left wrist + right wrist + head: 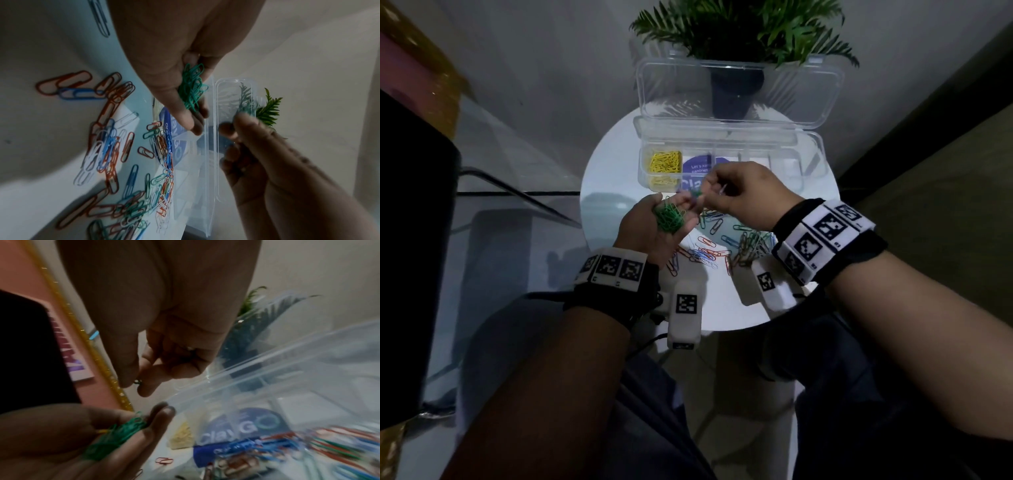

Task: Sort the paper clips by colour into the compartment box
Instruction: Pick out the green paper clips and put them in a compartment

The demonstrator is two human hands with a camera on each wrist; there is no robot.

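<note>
Green clips gathered in the left palm

Green wire paper clips (669, 216) lie bunched in the cupped left hand (654, 229). Just beside it, the right hand (743, 192) pinches one green clip (697, 193) above the clear plastic compartment box (784, 164), whose end cell holds yellow clips (664, 166).

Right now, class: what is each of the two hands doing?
Left hand: cupped, holding a bunch of green paper clips.
Right hand: fingers curled, pinching one green clip.
</note>
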